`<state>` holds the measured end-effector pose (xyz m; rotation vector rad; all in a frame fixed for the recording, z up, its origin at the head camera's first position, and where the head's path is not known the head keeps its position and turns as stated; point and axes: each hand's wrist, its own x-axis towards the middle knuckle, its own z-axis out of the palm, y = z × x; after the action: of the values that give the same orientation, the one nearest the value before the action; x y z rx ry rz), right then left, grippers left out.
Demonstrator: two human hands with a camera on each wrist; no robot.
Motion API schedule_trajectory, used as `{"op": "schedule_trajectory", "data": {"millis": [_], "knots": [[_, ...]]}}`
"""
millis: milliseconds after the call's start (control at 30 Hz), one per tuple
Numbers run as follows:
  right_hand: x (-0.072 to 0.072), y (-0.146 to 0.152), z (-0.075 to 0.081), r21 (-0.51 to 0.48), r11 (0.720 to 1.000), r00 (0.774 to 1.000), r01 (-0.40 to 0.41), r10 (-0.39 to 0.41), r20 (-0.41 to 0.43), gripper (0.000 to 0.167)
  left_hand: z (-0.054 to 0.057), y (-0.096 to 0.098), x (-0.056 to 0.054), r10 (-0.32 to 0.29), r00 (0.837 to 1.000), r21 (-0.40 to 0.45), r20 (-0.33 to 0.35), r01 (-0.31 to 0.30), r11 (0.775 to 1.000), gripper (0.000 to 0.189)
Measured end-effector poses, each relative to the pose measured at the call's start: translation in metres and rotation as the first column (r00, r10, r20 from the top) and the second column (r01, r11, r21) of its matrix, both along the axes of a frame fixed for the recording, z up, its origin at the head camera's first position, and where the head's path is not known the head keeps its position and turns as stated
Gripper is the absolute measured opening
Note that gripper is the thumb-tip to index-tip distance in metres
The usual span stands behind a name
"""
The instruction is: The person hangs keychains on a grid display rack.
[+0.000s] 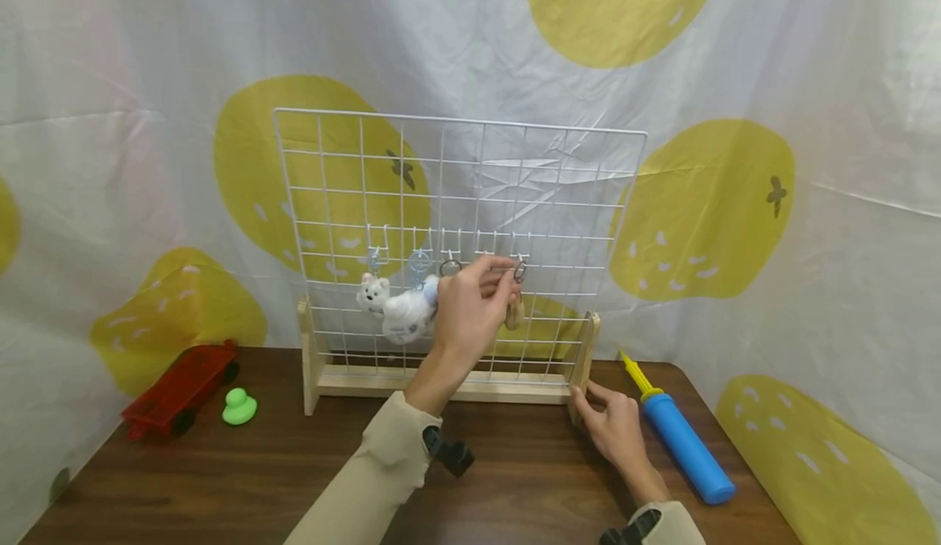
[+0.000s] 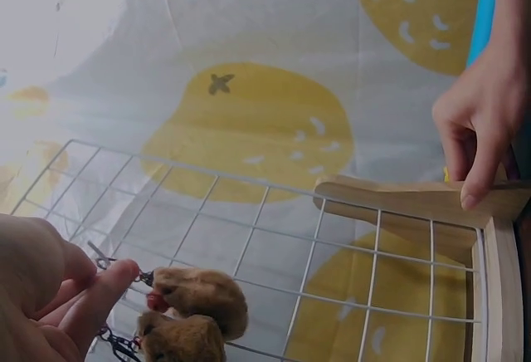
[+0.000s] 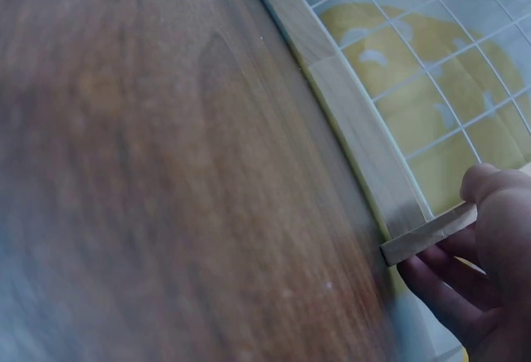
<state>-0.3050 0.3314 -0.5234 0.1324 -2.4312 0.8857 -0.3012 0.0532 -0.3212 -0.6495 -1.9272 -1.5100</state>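
Observation:
A white wire grid rack [image 1: 470,161] stands in a wooden base, with a row of hooks across its middle. White plush keychains [image 1: 404,316] hang on the left hooks. My left hand [image 1: 470,308] is at the right-hand hooks, pinching the metal ring [image 1: 519,271] of a small brown plush keychain [image 1: 515,313]. In the left wrist view two brown plush keychains [image 2: 199,295] dangle below those fingers. My right hand [image 1: 613,426] grips the rack's right wooden foot [image 3: 427,236], thumb on one side and fingers on the other. The left hand hides part of the hook row.
On the brown table [image 1: 507,480], a red toy cart [image 1: 180,390] and a green rubber duck [image 1: 238,407] sit at the left. A blue hand pump [image 1: 687,447] with a yellow nozzle lies right of the rack. A fruit-print curtain [image 1: 470,38] hangs behind.

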Motion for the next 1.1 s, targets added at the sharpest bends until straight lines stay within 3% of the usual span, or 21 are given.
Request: {"op": "schedule_trajectory", "data": {"millis": [267,433,633,800,967,1033,1100], "knots": [[0.001,0.000,0.000,0.000,1.000,1.000,0.001,-0.001,0.005,0.033,-0.006,-0.007,0.010,-0.034,0.998,0.011,-0.056,0.034,0.999,0.015],[-0.001,0.001,0.001,0.007,1.000,1.000,-0.005,0.005,-0.016,0.033,-0.018,-0.012,0.024,-0.060,0.997,0.027,-0.047,0.061,0.998,0.012],[0.000,-0.001,0.002,0.010,1.000,1.000,-0.019,0.019,-0.019,0.033,-0.051,-0.020,0.043,-0.085,0.996,0.017,0.016,0.084,0.996,0.008],[0.002,0.000,0.004,0.004,1.000,0.999,0.004,-0.003,-0.047,0.032,-0.086,-0.034,0.050,-0.087,0.991,-0.082,0.100,0.095,0.992,0.010],[0.005,0.001,0.006,0.008,1.000,0.998,0.029,-0.029,-0.053,0.033,-0.120,-0.066,0.045,-0.002,0.994,-0.244,0.110,0.029,0.969,0.015],[0.006,0.000,0.008,0.021,0.999,0.999,0.030,-0.029,-0.046,0.035,-0.130,-0.086,0.044,0.078,0.995,-0.321,0.070,-0.052,0.946,0.016],[0.007,0.000,0.014,0.025,0.999,0.999,0.033,-0.032,-0.033,0.038,-0.137,-0.110,0.044,0.183,0.983,-0.383,0.021,-0.161,0.910,0.016]]}}
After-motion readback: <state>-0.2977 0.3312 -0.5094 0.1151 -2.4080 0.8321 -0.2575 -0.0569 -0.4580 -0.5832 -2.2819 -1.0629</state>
